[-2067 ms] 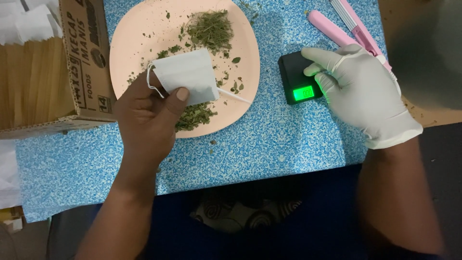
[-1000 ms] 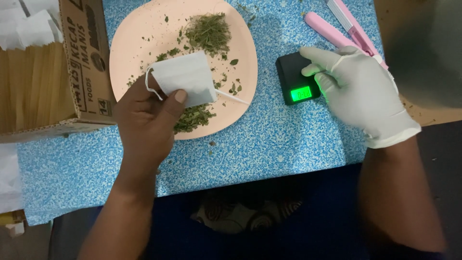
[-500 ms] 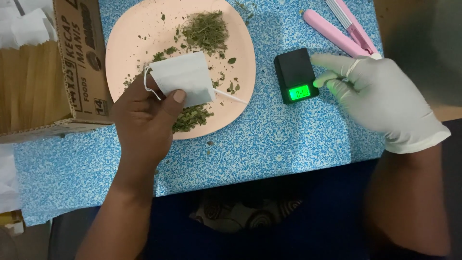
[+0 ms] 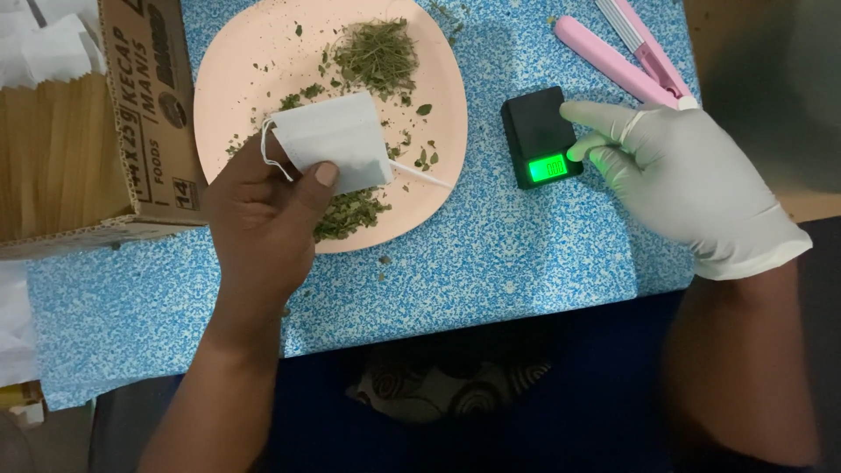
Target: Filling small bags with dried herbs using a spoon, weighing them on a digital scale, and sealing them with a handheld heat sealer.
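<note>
— Left hand (image 4: 263, 206) first: what's it doing?

— Bare, thumb pressed on top of a small white drawstring bag (image 4: 331, 144), pinching it over the near part of the pink plate (image 4: 228, 79). The bag's cord loops off its left edge.

— And the gloved right hand (image 4: 674, 175)?

— Fingers loosely spread, 2 fingertips touching the right side of the little black scale (image 4: 540, 136), which sits on the blue speckled mat (image 4: 491, 263) just right of the plate. Its green display is lit.

— What's on the plate?

— 2 clumps of dried green herb (image 4: 377, 52), 1 at the far side and 1 by the bag, plus a thin white stick (image 4: 422, 176).

— So which step is this?

— I'd judge the scale is being readied for weighing. Next the bag needs to cross to the platform, and that hand must clear off it.

— Anything else nearby?

— A cardboard box (image 4: 144, 123) at left and a pink sealer (image 4: 622, 52) behind the scale.
</note>
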